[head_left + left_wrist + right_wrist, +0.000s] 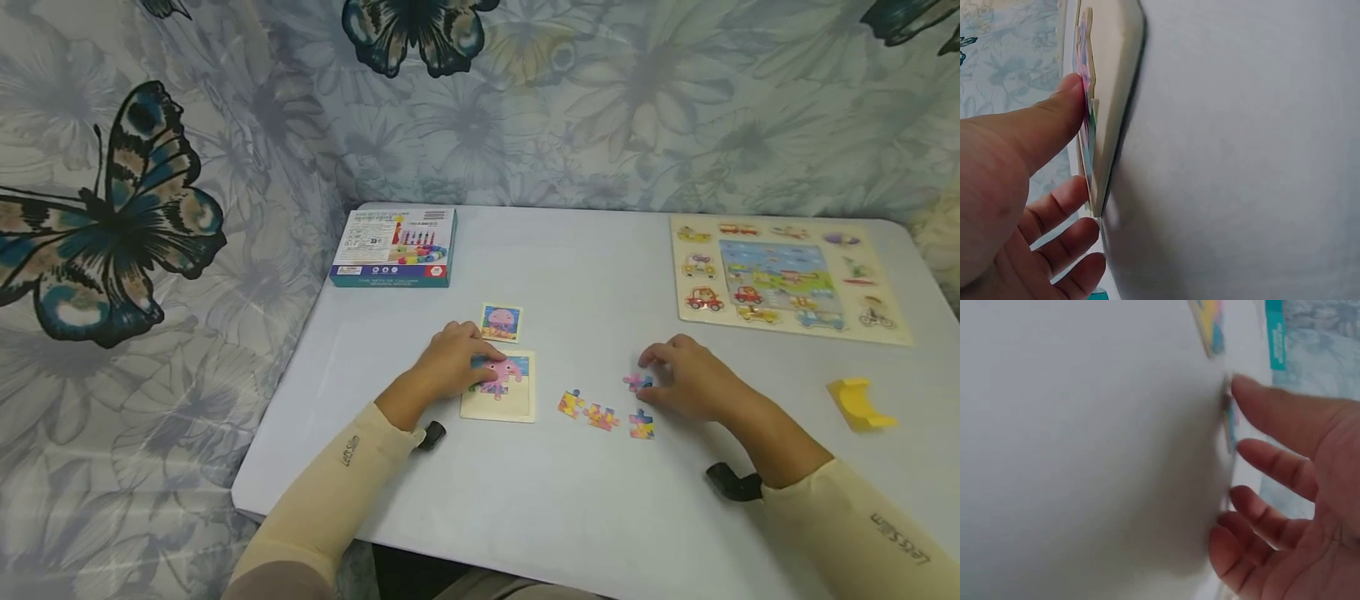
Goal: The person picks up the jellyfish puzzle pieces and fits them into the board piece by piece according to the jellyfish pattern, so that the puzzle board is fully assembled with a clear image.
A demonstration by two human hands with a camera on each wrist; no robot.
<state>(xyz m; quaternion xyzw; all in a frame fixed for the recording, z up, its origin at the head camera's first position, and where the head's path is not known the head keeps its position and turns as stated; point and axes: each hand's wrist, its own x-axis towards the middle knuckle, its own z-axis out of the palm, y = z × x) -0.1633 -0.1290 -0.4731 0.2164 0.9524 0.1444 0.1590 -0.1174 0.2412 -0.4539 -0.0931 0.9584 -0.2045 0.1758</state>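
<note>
In the head view, my left hand [453, 360] rests on a cream puzzle board [517, 411] with a partly assembled pink picture. Its thumb presses on the puzzle pieces [1089, 119] in the left wrist view, and the other fingers lie loosely by the board's edge. My right hand [693, 379] is at a pink and blue puzzle piece [636, 382], thumb and index fingertips spread at either end of it. Nearby lie a yellow and pink piece [571, 404], joined-looking pink and orange pieces [602, 417] and a yellow and blue piece [642, 424].
A small picture card [501, 322] lies just beyond the board. Farther back stands a flat box [393, 247] with a teal side. On the right are a large vehicle puzzle board [862, 321] and a curved yellow object [857, 405]. Butterfly-print fabric [480, 142] hangs behind the table.
</note>
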